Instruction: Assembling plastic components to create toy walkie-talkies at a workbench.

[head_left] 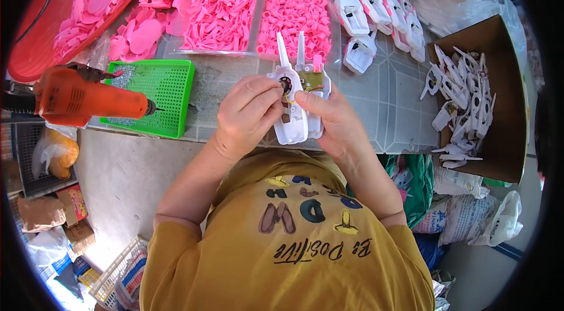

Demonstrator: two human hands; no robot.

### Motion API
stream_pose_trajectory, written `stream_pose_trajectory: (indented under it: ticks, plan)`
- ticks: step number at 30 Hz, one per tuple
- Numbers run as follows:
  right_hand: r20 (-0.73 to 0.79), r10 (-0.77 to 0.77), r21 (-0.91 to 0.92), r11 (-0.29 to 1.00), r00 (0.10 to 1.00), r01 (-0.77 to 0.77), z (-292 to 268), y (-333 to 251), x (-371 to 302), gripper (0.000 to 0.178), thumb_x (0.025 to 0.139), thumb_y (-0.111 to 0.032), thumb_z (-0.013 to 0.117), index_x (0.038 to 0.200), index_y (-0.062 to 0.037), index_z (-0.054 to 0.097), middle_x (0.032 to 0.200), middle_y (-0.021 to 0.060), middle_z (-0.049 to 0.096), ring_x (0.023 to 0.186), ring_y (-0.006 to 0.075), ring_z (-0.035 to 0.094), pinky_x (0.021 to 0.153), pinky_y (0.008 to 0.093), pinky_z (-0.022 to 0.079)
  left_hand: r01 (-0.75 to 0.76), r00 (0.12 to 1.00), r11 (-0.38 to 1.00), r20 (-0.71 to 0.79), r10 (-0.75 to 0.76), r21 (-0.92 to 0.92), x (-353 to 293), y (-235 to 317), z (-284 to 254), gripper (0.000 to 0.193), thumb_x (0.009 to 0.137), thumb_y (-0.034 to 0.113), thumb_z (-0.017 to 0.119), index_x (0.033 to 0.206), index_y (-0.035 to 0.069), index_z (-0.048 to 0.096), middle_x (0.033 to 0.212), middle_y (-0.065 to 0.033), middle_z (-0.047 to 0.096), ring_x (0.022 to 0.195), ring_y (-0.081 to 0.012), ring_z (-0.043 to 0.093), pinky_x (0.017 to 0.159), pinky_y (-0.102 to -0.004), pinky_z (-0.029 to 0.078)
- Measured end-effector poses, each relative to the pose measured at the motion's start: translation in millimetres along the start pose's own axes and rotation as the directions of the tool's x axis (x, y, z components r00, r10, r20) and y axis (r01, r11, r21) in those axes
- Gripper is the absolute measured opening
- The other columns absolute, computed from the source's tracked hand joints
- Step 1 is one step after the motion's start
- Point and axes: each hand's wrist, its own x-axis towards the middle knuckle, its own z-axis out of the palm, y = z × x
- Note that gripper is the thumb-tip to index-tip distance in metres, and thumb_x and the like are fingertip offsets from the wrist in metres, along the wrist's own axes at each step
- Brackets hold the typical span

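Note:
Over the table's near edge, my right hand (339,118) grips two white plastic toy shell halves (292,131) lying side by side, its thumb across the right one. Long narrow prongs point away from me at their far ends. A greenish circuit board (312,81) with thin yellow wires sits in the right half, and a small pink part (318,62) is at its far end. The fingertips of my left hand (249,108) are pinched on a small round dark part (285,84) in the left half. Those fingers partly cover it.
To the left, an orange power screwdriver (91,99) points at a green basket (186,91) holding small screws. Clear trays of pink parts (220,14) stand farther back, beside a red tub (26,67). White toy shells (359,54) lie back right, near a cardboard box (502,76) of white pieces.

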Motion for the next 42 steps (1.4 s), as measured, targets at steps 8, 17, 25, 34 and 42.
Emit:
stream_pose_trajectory:
  ticks: [8,17,25,34,42]
  plan:
    - [0.017,-0.035,0.006,0.999,0.999,0.035,1,1,0,0.053,0.085,-0.001,0.076,0.131,-0.0054,0.050,0.113,0.0096,0.067,0.098,0.0196,0.069,0.082,0.0373,0.059,0.359,0.929,0.920,-0.029,-0.368,-0.157,-5,1,0,0.020,0.075,-0.010,0.072,0.093,-0.002,0.071,0.102,-0.0132,0.072,0.082,-0.0220,0.070,0.074,-0.0317,0.056]
    - [-0.017,-0.105,-0.026,0.994,0.994,0.104,-3,-3,-3,0.053,0.084,-0.003,0.077,0.130,-0.0046,0.052,0.114,0.0103,0.068,0.099,0.0196,0.069,0.084,0.0368,0.058,0.467,0.452,-0.114,0.347,-0.822,-0.877,-12,-9,-7,0.011,0.091,-0.003,0.063,0.101,-0.003,0.066,0.106,-0.0119,0.067,0.096,-0.0196,0.066,0.087,-0.0295,0.055]
    - [0.017,-0.074,0.011,0.997,0.997,0.074,-9,-10,-7,0.053,0.085,-0.005,0.076,0.132,-0.0031,0.051,0.114,0.0109,0.067,0.099,0.0211,0.070,0.085,0.0370,0.059,0.458,0.428,-0.398,0.590,-0.684,-0.795,4,-2,-10,0.010,0.091,0.004,0.066,0.100,0.000,0.063,0.090,-0.0043,0.060,0.079,-0.0122,0.056,0.073,-0.0230,0.046]
    - [0.050,0.009,0.060,0.998,0.999,-0.012,-20,-10,-7,0.055,0.085,-0.009,0.077,0.132,-0.0028,0.050,0.114,0.0110,0.067,0.096,0.0214,0.070,0.084,0.0375,0.059,0.618,0.768,0.766,0.349,-0.537,-0.180,22,11,-11,0.036,0.076,0.006,0.080,0.111,0.009,0.076,0.072,-0.0017,0.050,0.067,-0.0127,0.048,0.060,-0.0278,0.039]
    - [0.079,0.044,0.051,0.998,0.996,-0.048,-20,-17,-10,0.054,0.085,-0.007,0.076,0.132,-0.0025,0.051,0.114,0.0116,0.067,0.098,0.0214,0.070,0.084,0.0373,0.060,0.544,0.833,0.807,0.268,-0.485,-0.231,14,6,-3,0.024,0.079,0.003,0.077,0.103,0.006,0.077,0.068,-0.0051,0.055,0.064,-0.0166,0.053,0.059,-0.0297,0.043]
